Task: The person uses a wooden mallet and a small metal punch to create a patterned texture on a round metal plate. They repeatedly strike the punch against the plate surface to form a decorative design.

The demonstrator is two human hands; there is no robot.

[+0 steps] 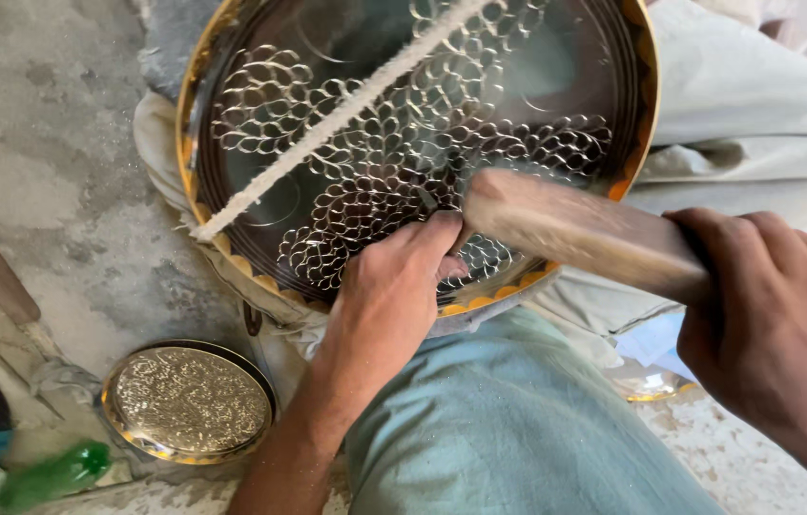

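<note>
Large round metal tray (pixel 556 86) propped on lap, top centre, scale-pattern engraving across its face. Left hand (pixel 389 296) at 6 o'clock of tray, grip pinched tight on small chisel (pixel 425 198) set against the metal. Right hand (pixel 775 324) at 4 o'clock, grip wrapped fully round wooden mallet (pixel 580 234), its head just beside chisel. Smaller engraved plate (pixel 189 402) on floor (pixel 31 143), 8 o'clock. White cord (pixel 337 116) crosses tray.

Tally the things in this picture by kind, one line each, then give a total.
Engraved metal trays: 2, the large tray and the small round tray
Wooden mallet: 1
White cord: 1
Green bottle: 1
Total: 5
</note>
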